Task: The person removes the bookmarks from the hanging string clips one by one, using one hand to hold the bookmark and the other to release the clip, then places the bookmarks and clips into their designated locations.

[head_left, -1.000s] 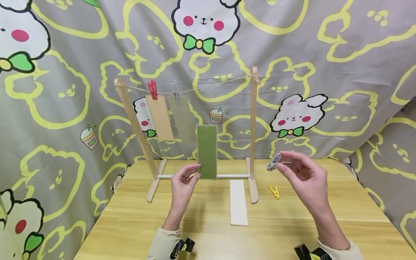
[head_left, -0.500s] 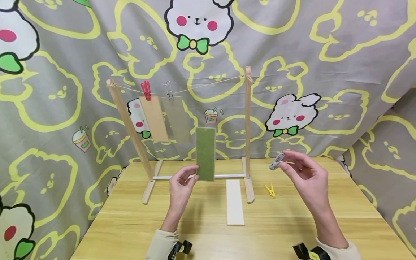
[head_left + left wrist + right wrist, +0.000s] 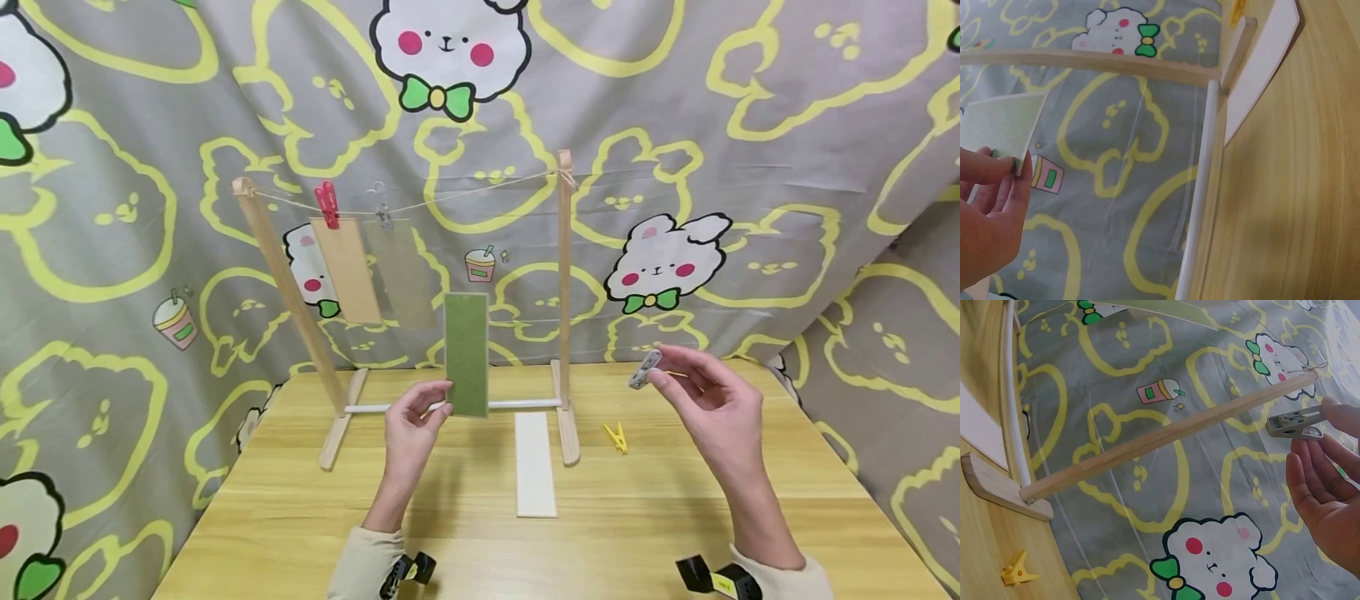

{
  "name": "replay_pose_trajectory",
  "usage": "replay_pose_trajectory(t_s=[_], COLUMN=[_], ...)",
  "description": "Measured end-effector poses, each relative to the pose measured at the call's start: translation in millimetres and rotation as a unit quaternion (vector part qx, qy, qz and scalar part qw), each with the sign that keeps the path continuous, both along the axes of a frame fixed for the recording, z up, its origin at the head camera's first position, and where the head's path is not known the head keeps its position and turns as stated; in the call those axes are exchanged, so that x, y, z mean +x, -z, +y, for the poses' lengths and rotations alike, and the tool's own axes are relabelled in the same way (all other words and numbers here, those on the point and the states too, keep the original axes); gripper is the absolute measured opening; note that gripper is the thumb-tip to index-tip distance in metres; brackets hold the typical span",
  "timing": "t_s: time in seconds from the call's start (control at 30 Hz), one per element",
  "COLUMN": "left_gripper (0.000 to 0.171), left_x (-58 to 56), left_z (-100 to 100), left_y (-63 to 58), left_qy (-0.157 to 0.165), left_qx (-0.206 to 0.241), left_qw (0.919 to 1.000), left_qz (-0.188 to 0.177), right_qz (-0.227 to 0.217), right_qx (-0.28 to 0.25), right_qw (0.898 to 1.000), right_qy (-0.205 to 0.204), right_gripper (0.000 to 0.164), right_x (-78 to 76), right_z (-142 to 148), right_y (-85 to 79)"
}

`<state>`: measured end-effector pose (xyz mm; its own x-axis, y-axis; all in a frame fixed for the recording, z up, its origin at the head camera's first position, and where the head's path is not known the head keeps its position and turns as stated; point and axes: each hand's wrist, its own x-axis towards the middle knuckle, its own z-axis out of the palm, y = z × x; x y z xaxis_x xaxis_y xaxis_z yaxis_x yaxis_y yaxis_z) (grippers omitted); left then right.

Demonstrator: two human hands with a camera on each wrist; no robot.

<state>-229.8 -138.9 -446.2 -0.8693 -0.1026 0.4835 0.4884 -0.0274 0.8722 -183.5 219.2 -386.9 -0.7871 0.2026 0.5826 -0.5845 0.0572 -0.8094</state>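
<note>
My left hand (image 3: 412, 421) pinches the lower left edge of a green rectangular card (image 3: 467, 354), which stands upright in the air before the rack. Between thumb and fingers of my right hand (image 3: 712, 400) is a grey clothespin (image 3: 645, 369), held right of the rack. The right wrist view shows this clothespin (image 3: 1295, 422) closely, pinched at its handle end. On the rack's string (image 3: 480, 190), a red clothespin (image 3: 327, 205) holds a tan card (image 3: 347, 271) and a clear grey clothespin (image 3: 381, 206) holds a greyish card (image 3: 401, 275).
A wooden rack has a left post (image 3: 288, 292), a right post (image 3: 565, 283) and a white bottom bar (image 3: 525, 404). A white card (image 3: 536, 467) lies on the wooden table (image 3: 615, 533). A yellow clothespin (image 3: 617, 437) lies right of the rack's foot. A patterned curtain (image 3: 675, 100) hangs behind.
The head view has shifted slightly, so the scene sits further left. Both hands keep their holds on the green card and the grey clothespin, with little other movement.
</note>
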Motion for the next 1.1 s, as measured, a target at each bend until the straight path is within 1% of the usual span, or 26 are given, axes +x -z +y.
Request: replay_pose_trajectory(t_s=[0.1,0.2,0.33,0.53,0.8,0.97,1.1], left_gripper=[0.031,0.030,0.030,0.031,0.033,0.033,0.033], left_x=[-1.6,-0.9,-1.3,-0.5,2.4,4.0,5.3], left_z=[1.9,3.0,5.0,7.0,7.4,5.3,3.4], left_y=[1.8,3.3,3.2,2.5,6.4,9.0,11.0], left_qy=[0.005,0.008,0.011,0.015,0.017,0.017,0.014], left_qx=[0.002,0.002,0.003,-0.001,-0.008,-0.002,-0.005], left_qw=[1.0000,0.9999,0.9998,0.9997,0.9990,0.9985,0.9982], left_qz=[-0.004,-0.011,-0.017,-0.018,-0.040,-0.052,-0.059], right_qz=[0.003,0.000,-0.011,-0.031,-0.052,-0.058,-0.074], right_qx=[0.002,0.000,0.008,0.017,0.027,0.042,0.047], right_qw=[1.000,1.000,0.999,0.998,0.995,0.993,0.991], right_qy=[0.002,0.010,0.035,0.058,0.086,0.095,0.097], right_gripper=[0.034,0.033,0.031,0.031,0.030,0.030,0.032], right_x=[0.1,-0.7,-1.7,-5.0,-8.3,-12.5,-15.9], right_z=[2.5,4.8,8.4,13.7,19.8,22.6,24.7], right_y=[0.4,1.3,1.8,5.2,12.0,16.9,22.0])
